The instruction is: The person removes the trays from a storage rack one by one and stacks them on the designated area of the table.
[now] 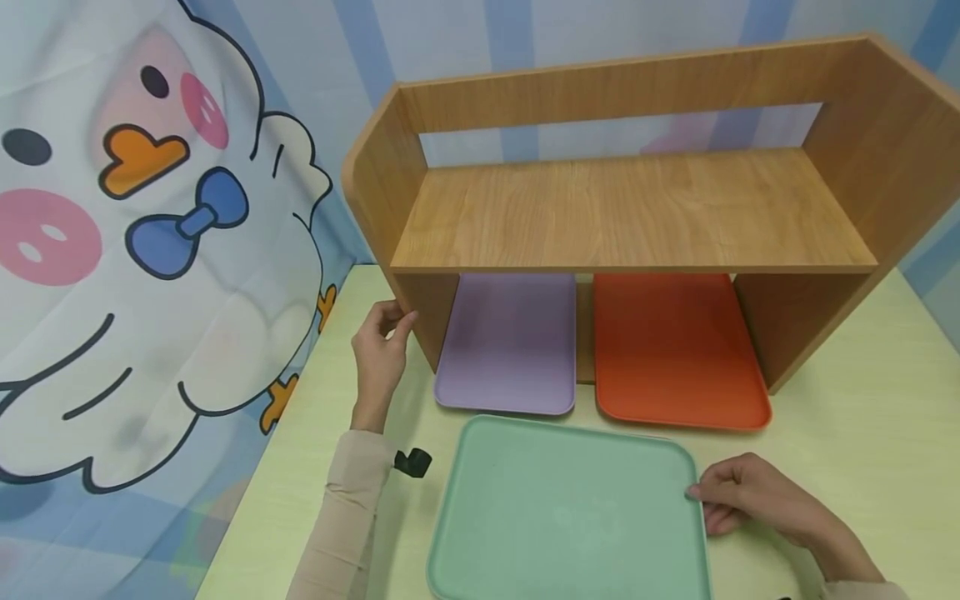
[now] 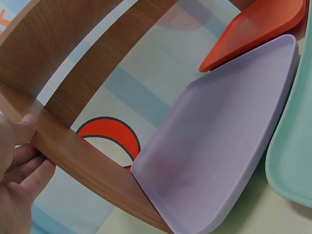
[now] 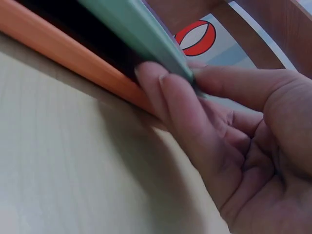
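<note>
My left hand (image 1: 381, 354) grips the front edge of the left side panel of a wooden shelf (image 1: 637, 212), thumb on one face and fingertips on the other in the left wrist view. Between thumb and fingers, my right hand (image 1: 768, 500) pinches the right rim of a mint green tray (image 1: 570, 508), in front of the shelf. The right wrist view has the green rim raised over an orange edge (image 3: 73, 56), with a dark gap between them. Under the shelf board lie a lilac tray (image 1: 510, 350) on the left and an orange-red tray (image 1: 675, 350) on the right, their front ends sticking out.
The pale yellow table (image 1: 847, 400) carries everything. Behind it and to the left hangs a printed cloth (image 1: 247, 333) with a large white cartoon bird. A small black piece (image 1: 413, 462) sits at the left sleeve's cuff.
</note>
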Action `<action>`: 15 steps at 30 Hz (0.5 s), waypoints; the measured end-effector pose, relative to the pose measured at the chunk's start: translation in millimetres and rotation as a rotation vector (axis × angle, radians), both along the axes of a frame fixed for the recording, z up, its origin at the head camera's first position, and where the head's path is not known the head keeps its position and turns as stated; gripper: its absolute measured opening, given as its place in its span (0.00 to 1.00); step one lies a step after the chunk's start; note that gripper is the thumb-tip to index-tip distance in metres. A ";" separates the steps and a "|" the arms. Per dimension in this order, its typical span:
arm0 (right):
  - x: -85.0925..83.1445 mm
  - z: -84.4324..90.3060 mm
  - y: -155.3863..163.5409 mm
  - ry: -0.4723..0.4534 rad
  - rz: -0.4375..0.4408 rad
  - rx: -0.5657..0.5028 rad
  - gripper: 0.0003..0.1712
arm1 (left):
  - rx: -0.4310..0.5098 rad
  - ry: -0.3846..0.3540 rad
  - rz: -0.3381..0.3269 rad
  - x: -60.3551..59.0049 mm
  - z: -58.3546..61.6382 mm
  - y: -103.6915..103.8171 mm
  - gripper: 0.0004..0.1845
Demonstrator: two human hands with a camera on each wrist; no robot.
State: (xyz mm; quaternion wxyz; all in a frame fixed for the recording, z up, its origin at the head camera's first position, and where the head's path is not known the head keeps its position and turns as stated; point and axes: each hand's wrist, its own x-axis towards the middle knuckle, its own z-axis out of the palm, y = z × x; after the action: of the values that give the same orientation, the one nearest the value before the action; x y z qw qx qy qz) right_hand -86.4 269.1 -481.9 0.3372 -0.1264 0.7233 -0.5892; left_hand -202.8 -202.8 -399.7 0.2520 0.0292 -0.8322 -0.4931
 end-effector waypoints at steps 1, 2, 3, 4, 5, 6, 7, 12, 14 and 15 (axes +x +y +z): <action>0.0 1.3 -0.7 0.007 0.001 0.001 0.23 | -0.002 0.001 0.001 0.1 0.1 0.0 0.13; -0.2 2.3 -1.3 0.016 0.002 0.003 0.24 | -0.001 0.002 0.000 0.1 0.1 0.1 0.13; -0.3 3.2 -1.7 0.019 0.002 0.008 0.26 | -0.001 0.002 -0.001 0.0 0.2 0.1 0.13; -0.5 3.8 -2.1 0.027 0.005 0.011 0.27 | 0.000 0.000 -0.001 0.0 0.2 0.1 0.13; -0.6 4.4 -2.5 0.029 0.008 0.017 0.28 | 0.000 -0.002 -0.001 0.0 0.3 0.2 0.13; -0.7 4.9 -2.8 0.032 0.013 0.024 0.29 | 0.002 -0.003 -0.002 0.0 0.2 0.3 0.13; -0.8 5.3 -3.2 0.034 0.017 0.032 0.28 | 0.001 -0.007 -0.001 0.0 0.1 0.2 0.13; -0.5 6.8 -4.7 0.052 0.040 0.066 0.27 | 0.001 -0.017 0.005 1.0 0.1 0.3 0.13; -0.6 7.0 -5.0 0.054 0.041 0.078 0.28 | -0.002 -0.017 0.006 1.3 0.2 0.2 0.13; -0.6 7.1 -5.1 0.054 0.041 0.081 0.27 | -0.001 -0.016 0.005 1.3 0.1 0.1 0.13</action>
State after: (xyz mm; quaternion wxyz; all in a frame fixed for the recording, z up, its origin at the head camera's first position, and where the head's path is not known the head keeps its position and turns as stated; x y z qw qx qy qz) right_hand -87.1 264.0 -474.9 0.3343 -0.1431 0.7527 -0.5488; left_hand -201.5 -202.8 -399.5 0.2464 0.0350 -0.8343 -0.4919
